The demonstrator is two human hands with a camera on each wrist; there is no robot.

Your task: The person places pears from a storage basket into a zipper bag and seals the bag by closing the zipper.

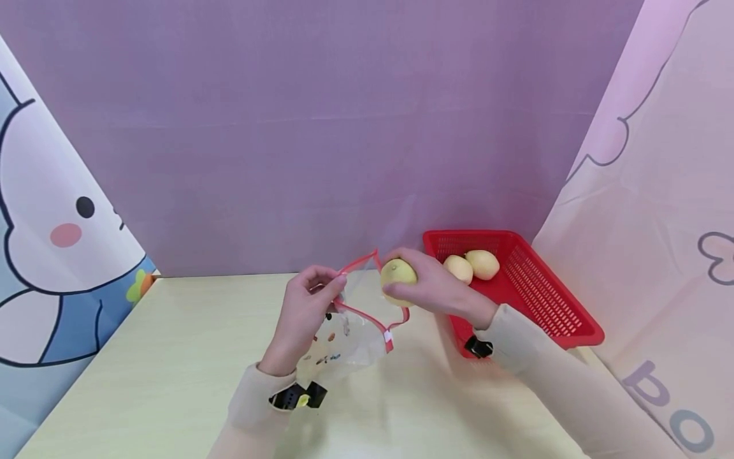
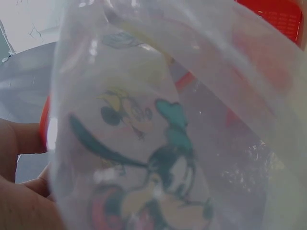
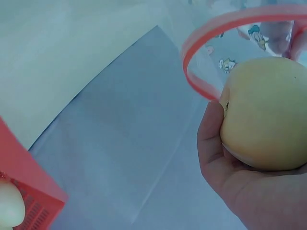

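My left hand (image 1: 304,312) pinches the red rim of a clear plastic zip bag (image 1: 355,344) between thumb and fingers. The bag's mouth gapes toward the right, and a white slider (image 1: 388,336) sits on its red strip. Cartoon figures are printed on the film, large in the left wrist view, where the bag (image 2: 144,143) covers much of the hand. A round, pale yellow pear (image 1: 398,278) is gripped by my right hand (image 1: 430,284), right at the bag's opening. In the right wrist view the pear (image 3: 268,115) overlaps the red rim.
A red plastic basket (image 1: 550,280) with slotted sides stands on the right of the pale wooden table (image 1: 172,357). Two more pears (image 1: 483,264) lie inside it, at the far left. A purple cloth (image 1: 287,127) hangs behind, with printed cloths at both sides.
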